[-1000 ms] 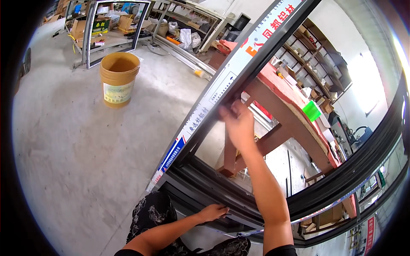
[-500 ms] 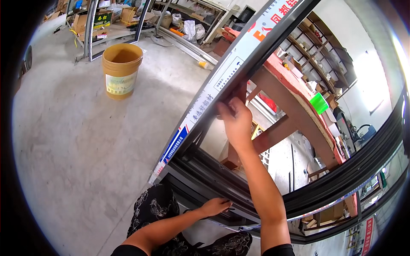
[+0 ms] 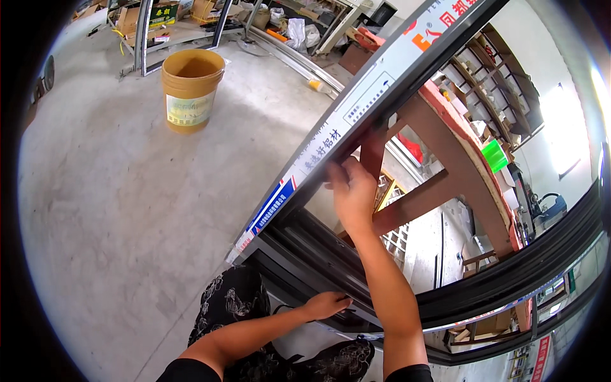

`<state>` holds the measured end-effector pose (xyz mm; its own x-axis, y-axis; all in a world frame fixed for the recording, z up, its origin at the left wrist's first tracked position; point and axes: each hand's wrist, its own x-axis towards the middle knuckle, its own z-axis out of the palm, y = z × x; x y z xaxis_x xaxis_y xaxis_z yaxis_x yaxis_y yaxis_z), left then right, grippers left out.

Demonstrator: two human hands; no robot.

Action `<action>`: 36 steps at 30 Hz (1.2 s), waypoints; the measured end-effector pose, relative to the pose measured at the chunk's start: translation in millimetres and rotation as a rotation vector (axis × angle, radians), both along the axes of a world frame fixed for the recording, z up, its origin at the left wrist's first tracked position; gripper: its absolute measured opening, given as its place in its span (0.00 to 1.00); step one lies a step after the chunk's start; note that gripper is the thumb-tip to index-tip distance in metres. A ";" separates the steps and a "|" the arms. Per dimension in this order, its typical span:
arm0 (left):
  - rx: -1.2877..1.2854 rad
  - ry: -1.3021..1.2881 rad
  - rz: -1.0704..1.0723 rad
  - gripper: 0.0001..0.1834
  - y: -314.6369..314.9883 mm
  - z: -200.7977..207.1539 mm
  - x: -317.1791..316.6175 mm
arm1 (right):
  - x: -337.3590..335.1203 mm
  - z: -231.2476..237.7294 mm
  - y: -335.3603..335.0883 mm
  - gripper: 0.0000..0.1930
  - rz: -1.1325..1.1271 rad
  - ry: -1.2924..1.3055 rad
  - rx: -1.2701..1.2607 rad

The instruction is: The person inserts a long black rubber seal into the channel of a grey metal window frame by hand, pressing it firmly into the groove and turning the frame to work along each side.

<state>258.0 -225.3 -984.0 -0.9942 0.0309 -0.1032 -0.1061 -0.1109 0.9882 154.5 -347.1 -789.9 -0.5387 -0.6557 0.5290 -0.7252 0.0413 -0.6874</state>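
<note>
A large dark metal window frame (image 3: 318, 254) stands tilted across the view in front of me. White printed protective film (image 3: 331, 134) covers the outer face of its upright. My right hand (image 3: 355, 194) reaches up to the inner side of that upright, fingers curled in a pinch against the dark channel; whatever they pinch is hidden. Lower down, beside the bottom rail, my left hand (image 3: 328, 305) is closed, its fingertips at a small dark thing too small to name.
A yellow-brown bucket (image 3: 191, 92) stands on the concrete floor at the left. Through the frame shows a brown workbench (image 3: 414, 200) with a green container (image 3: 494, 156) on it. Shelves (image 3: 493, 83) stand behind. Cartons and bags lie at the back left.
The view has shifted, so the bucket and frame sit further right and higher. My right hand has slid a little down the upright toward the lower corner. The left hand stays by the bottom rail.
</note>
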 end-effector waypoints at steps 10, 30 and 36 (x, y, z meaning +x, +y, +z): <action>-0.021 0.021 0.011 0.23 -3.1 6.5 2.1 | 4.7 -20.3 4.9 0.11 0.010 0.003 0.120; 0.101 -0.050 0.008 0.23 -4.1 1.8 4.4 | -16.3 115.1 -14.6 0.11 -0.052 0.057 -0.222; 0.037 -0.039 0.054 0.24 -8.8 4.4 13.4 | -17.7 155.2 -13.5 0.15 -0.076 -0.057 -0.326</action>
